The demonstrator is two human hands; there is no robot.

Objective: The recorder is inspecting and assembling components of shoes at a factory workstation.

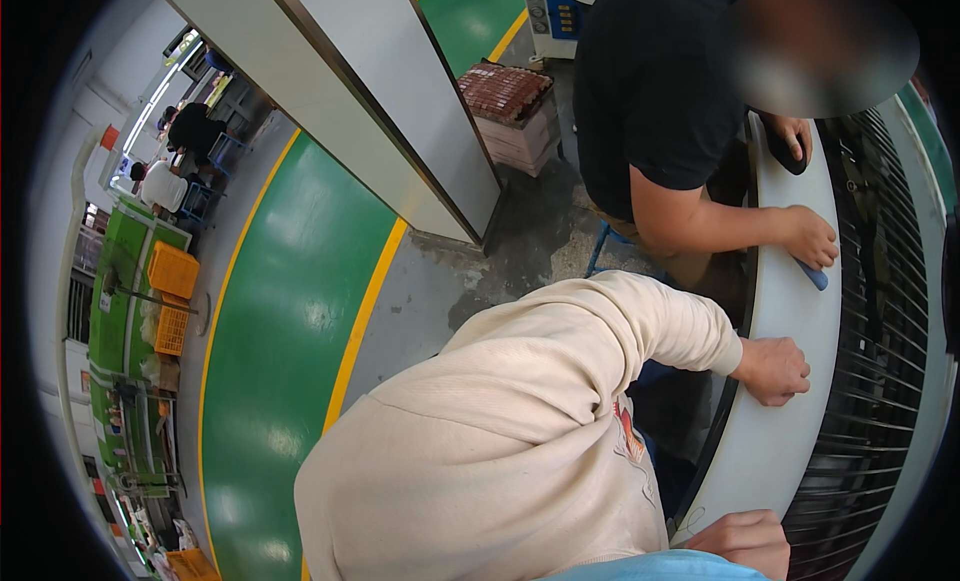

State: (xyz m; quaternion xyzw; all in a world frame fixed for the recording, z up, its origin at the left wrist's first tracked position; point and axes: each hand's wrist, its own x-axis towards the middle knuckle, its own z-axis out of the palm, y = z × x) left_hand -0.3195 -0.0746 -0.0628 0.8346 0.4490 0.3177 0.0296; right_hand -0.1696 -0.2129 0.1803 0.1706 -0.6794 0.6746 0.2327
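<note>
L hand [775,371] fisted on wht ledge [785,441] | R hand [745,541] can't tell | red print [629,436], beige top [460,451]

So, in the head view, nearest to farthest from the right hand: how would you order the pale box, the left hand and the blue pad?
1. Left hand, farther up the white strip.
2. Blue pad, under the co-worker's hand.
3. Pale box, off the strip, upper middle.
</note>
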